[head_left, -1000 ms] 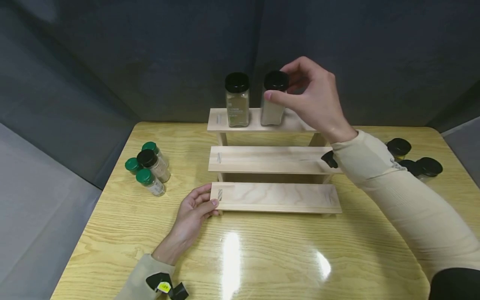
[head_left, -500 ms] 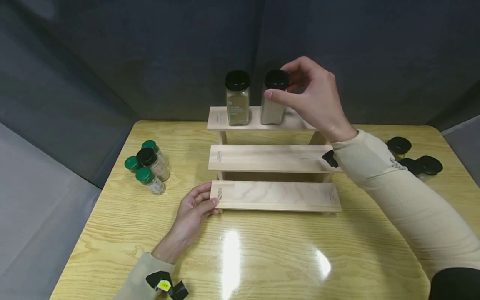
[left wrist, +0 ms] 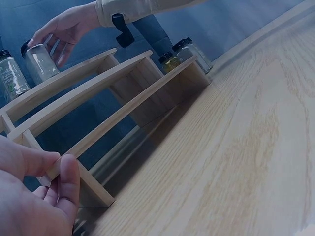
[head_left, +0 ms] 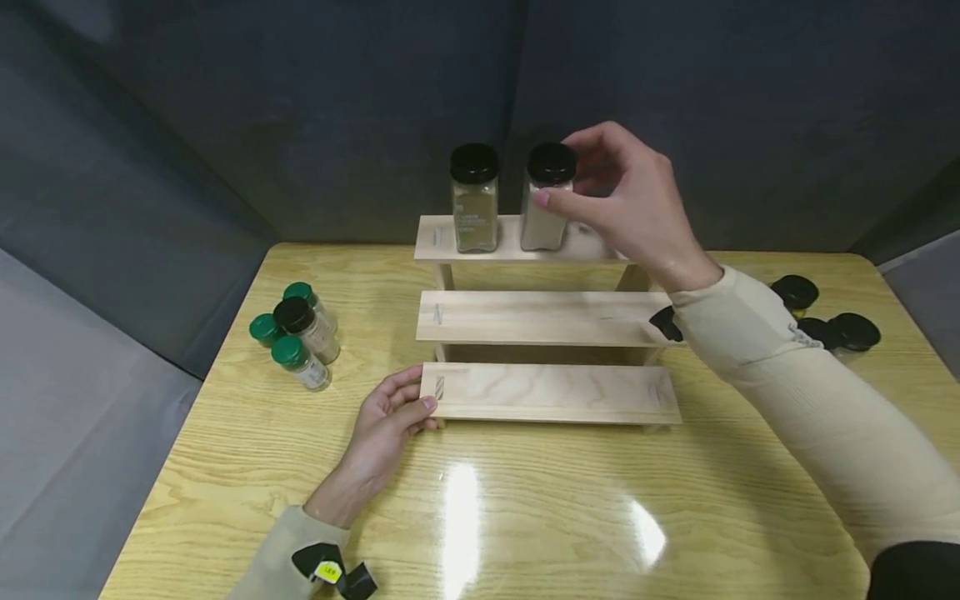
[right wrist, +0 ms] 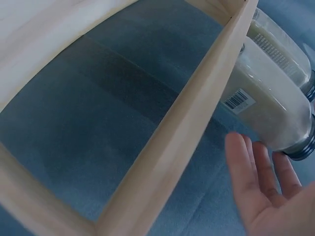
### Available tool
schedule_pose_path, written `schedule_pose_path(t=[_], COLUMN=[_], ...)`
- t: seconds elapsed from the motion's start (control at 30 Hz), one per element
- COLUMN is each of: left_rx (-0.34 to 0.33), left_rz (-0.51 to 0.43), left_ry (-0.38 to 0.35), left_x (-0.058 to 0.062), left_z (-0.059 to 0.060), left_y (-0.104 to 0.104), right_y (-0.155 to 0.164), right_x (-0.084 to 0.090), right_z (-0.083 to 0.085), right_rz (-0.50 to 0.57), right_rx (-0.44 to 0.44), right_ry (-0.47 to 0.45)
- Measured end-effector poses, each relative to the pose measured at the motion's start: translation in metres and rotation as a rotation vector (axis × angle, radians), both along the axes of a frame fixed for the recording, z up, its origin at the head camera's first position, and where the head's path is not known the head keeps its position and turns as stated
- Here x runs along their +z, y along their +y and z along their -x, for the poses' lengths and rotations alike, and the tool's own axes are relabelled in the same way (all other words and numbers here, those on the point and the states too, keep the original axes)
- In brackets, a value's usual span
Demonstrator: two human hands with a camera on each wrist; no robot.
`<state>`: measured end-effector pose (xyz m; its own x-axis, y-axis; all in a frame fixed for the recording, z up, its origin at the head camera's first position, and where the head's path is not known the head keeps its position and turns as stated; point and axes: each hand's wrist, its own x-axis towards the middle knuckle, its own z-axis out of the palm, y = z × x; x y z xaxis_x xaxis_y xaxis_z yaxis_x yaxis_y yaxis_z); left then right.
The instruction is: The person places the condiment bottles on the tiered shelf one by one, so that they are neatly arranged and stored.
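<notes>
Cloth (head_left: 360,100) backs the rack (head_left: 555,392); your left hand (head_left: 386,427) pinches its front, your uncurled right hand (head_left: 637,204) flanks the pale jar (head_left: 540,227) atop.

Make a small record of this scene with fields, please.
holder: three-shelf pale wooden rack
on top: two clear black-lidded powder jars
left hand: pinches rack's bottom left end
right hand: at paler jar, contact unclear
surface: yellowish wood-grain table
table's left: three green-lidded jars, one black-lidded jar
table's right: three black-lidded jars
</notes>
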<state>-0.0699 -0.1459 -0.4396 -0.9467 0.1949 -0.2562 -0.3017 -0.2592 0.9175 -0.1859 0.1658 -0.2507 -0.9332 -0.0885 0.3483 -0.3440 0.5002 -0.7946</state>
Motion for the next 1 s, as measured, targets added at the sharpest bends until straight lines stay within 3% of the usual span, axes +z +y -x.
schedule_pose_path(t=[0.3,0.77,1.0], left_rx=[0.004,0.009,0.012], left_rz=[0.010,0.009,0.004], left_ry=[-0.006,-0.002,0.000], left_x=[0.000,0.001,0.001], left_z=[0.001,0.000,0.000], left_y=[0.000,-0.001,0.001], right_y=[0.017,0.051,0.085], right_x=[-0.002,-0.011,-0.021], right_z=[-0.016,-0.057,-0.081], right_rz=[-0.011,0.006,0.000], right_rx=[-0.019,-0.071,-0.143], right_ry=[-0.027,-0.035,-0.026])
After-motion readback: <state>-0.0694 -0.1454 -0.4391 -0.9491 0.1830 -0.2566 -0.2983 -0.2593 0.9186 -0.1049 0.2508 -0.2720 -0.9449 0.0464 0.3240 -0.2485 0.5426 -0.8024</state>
